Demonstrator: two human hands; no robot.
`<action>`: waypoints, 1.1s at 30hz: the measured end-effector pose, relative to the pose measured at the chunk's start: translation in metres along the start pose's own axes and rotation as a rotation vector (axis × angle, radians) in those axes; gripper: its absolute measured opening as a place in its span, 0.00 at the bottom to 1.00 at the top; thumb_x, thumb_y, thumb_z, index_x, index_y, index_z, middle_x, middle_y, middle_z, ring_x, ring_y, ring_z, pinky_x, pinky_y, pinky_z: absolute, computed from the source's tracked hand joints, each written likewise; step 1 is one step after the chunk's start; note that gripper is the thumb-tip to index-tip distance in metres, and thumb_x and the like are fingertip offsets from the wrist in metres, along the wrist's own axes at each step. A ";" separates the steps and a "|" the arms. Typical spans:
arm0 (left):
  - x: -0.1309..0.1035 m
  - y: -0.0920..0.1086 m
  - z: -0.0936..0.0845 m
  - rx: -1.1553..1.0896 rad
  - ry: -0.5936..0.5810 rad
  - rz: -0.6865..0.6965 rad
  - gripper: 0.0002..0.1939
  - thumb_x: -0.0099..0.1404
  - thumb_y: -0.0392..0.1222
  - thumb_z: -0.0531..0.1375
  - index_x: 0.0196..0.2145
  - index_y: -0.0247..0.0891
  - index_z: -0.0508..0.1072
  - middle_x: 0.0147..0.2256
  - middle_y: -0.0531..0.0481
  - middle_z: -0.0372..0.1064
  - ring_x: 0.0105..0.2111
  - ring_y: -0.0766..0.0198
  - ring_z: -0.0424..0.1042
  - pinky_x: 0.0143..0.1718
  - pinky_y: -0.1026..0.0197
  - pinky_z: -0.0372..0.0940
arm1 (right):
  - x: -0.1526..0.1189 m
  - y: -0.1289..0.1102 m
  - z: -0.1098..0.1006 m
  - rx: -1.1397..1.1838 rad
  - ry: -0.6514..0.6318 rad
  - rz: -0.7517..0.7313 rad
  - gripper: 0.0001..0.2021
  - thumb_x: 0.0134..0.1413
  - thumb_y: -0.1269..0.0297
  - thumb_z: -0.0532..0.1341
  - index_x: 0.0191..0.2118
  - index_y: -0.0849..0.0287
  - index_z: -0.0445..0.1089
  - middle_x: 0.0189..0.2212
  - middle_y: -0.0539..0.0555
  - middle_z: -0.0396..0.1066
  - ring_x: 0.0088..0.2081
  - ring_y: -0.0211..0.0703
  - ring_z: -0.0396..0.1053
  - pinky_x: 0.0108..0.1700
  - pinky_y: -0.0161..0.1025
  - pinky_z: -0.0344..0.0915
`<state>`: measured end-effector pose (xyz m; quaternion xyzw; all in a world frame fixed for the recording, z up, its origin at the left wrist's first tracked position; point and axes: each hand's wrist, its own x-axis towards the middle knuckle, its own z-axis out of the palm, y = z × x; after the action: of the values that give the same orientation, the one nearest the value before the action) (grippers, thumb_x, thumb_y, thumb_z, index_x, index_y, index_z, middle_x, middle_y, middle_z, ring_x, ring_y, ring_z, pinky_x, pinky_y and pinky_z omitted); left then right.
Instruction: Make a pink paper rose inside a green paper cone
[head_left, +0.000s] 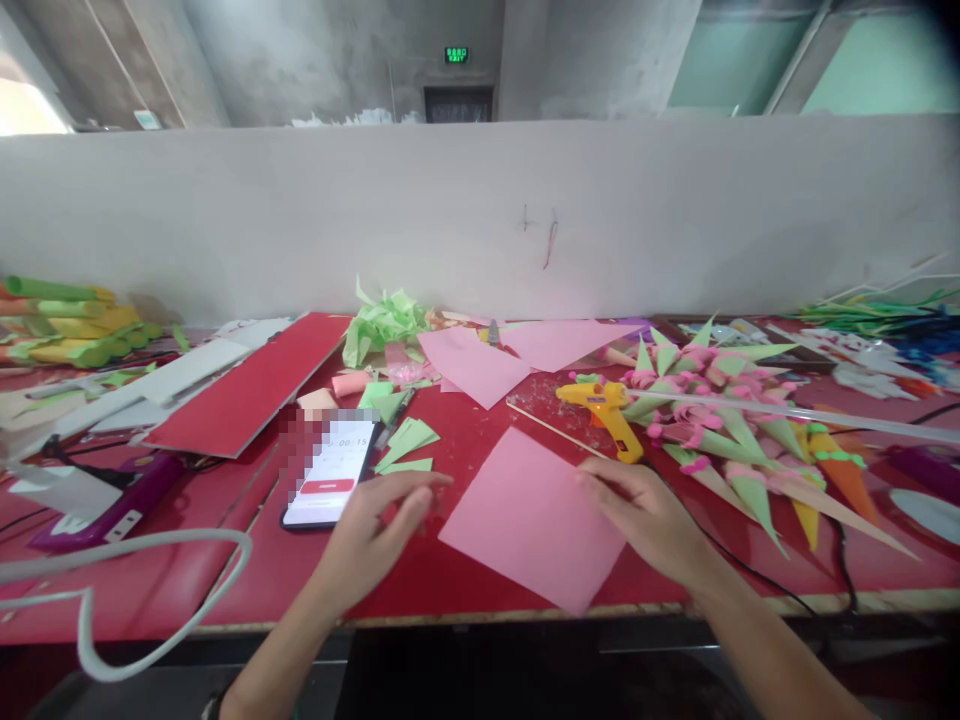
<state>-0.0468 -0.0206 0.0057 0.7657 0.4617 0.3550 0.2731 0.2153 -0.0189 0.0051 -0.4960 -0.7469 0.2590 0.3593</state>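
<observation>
A paper sheet (525, 520) is at the front of the table (405, 590) — the phone (322, 490) is to its left. The glue gun (615, 425) lies behind it, with paper cones (750, 490) on the right.

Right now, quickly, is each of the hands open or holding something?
Left hand: open, holding nothing visible.
Right hand: closed, fingertips pinching an edge of the nearest pink sheet.

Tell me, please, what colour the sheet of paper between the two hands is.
Pink; the sheet shows best in the head view.
</observation>
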 end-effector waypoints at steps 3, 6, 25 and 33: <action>-0.003 0.005 0.016 -0.146 -0.094 0.055 0.21 0.54 0.45 0.58 0.45 0.37 0.65 0.41 0.46 0.69 0.38 0.61 0.68 0.37 0.63 0.64 | 0.003 0.003 0.012 0.073 0.052 0.083 0.15 0.54 0.57 0.48 0.24 0.60 0.62 0.21 0.48 0.62 0.24 0.35 0.61 0.25 0.30 0.58; -0.003 0.012 0.034 -0.263 -0.145 -0.027 0.16 0.57 0.44 0.56 0.43 0.37 0.67 0.41 0.46 0.69 0.39 0.61 0.68 0.37 0.63 0.65 | 0.006 0.003 0.026 0.094 0.003 0.079 0.13 0.55 0.59 0.47 0.29 0.59 0.63 0.24 0.50 0.64 0.27 0.37 0.64 0.28 0.32 0.61; 0.008 0.025 0.042 -0.360 -0.209 0.164 0.18 0.52 0.56 0.57 0.25 0.36 0.67 0.39 0.46 0.63 0.43 0.55 0.60 0.44 0.58 0.57 | -0.011 -0.052 0.032 0.220 -0.208 -0.074 0.20 0.36 0.60 0.65 0.37 0.57 0.57 0.39 0.52 0.55 0.41 0.42 0.58 0.42 0.38 0.59; 0.006 0.024 0.042 -0.390 -0.228 0.158 0.17 0.52 0.54 0.57 0.29 0.37 0.70 0.41 0.46 0.62 0.42 0.56 0.61 0.41 0.59 0.59 | -0.012 -0.046 0.031 0.315 -0.224 -0.110 0.21 0.38 0.63 0.64 0.40 0.57 0.58 0.41 0.52 0.56 0.43 0.42 0.58 0.44 0.38 0.58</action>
<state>0.0003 -0.0290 0.0002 0.7673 0.2890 0.3691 0.4376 0.1675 -0.0479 0.0172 -0.3602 -0.7583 0.4064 0.3606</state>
